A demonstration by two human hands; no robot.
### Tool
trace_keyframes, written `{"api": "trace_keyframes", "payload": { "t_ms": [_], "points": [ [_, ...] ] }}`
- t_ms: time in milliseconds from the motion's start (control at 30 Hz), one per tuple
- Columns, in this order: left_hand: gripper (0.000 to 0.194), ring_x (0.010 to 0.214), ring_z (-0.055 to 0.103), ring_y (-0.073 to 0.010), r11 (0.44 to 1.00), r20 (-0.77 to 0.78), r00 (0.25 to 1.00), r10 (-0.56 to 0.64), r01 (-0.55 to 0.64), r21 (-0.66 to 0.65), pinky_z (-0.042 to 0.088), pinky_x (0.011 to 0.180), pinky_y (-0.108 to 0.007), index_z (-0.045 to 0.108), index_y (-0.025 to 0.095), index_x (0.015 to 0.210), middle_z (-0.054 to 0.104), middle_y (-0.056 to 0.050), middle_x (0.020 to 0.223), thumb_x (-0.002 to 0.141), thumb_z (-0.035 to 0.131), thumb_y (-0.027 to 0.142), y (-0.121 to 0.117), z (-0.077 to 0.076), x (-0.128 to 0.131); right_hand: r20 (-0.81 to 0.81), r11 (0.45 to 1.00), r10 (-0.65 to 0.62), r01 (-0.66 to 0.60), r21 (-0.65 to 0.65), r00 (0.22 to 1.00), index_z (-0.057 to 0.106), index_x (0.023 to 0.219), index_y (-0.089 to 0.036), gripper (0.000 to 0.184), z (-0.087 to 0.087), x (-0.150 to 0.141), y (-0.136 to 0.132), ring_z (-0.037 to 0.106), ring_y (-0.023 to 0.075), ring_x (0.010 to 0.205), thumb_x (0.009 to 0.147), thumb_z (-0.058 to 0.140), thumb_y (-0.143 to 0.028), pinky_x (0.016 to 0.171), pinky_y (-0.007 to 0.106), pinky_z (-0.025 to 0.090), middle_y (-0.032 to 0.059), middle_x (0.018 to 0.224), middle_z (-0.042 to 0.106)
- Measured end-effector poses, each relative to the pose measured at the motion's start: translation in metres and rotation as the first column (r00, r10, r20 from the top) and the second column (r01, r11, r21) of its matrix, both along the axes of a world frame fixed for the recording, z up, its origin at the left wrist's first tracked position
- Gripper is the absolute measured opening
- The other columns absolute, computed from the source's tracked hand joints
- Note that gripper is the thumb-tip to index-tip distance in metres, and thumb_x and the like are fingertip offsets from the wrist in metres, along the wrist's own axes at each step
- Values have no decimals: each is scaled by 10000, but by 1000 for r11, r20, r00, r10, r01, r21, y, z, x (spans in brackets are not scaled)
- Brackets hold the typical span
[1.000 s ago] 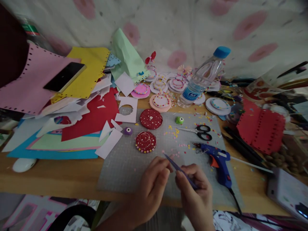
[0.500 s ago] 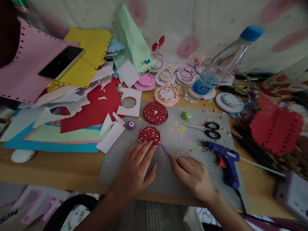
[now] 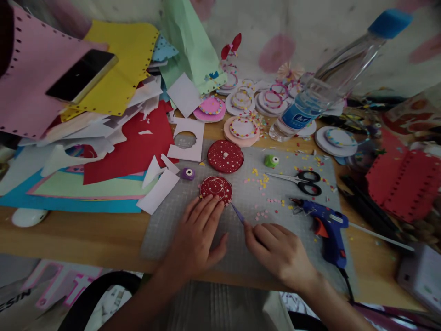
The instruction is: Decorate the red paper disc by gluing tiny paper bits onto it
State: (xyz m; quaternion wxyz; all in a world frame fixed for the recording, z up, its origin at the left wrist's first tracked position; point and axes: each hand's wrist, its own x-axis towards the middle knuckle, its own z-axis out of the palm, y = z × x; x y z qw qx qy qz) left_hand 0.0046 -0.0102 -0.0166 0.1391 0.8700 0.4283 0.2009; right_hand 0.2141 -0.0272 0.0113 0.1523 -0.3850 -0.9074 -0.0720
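Observation:
My left hand (image 3: 201,234) lies with its fingers stretched out, the fingertips resting on the near edge of a small red disc (image 3: 215,187) with white stars and a pale curved outline. Tiny pink pieces sit along that disc's rim. Closed in a pinch, my right hand (image 3: 275,250) grips slim purple tweezers (image 3: 238,214), whose tip is at the small disc's lower right edge. Just behind lies a larger red dotted disc (image 3: 225,156) with a pale bead in its middle. All of this is on a grey cutting mat (image 3: 165,230).
Right of the discs lie scissors (image 3: 299,180), a green punch (image 3: 271,160) and a blue glue gun (image 3: 327,225). A purple punch (image 3: 188,173) and coloured paper (image 3: 131,142) are to the left. Behind stand a tilted-looking water bottle (image 3: 310,101) and several beaded paper discs (image 3: 241,129).
The view has shifted slightly, so most things on the table appear a little displaced. My hands keep nearly the same pose, with the tweezers still at the small disc's edge.

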Motion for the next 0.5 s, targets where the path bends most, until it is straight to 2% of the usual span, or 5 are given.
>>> {"api": "trace_keyframes", "payload": {
  "t_ms": [500],
  "points": [
    [535,1335,433,-290,1000,5,1000,7,-7,-29,284,1145,-499,467,64,1350,534,-168,1396,849,536,237,0,1,0,25,999,-18,19,-42,1000,639,914,-119,293,-1,-3,-1,504,133,579,981,357,-76,547,296,342,5,622,558]
  ]
}}
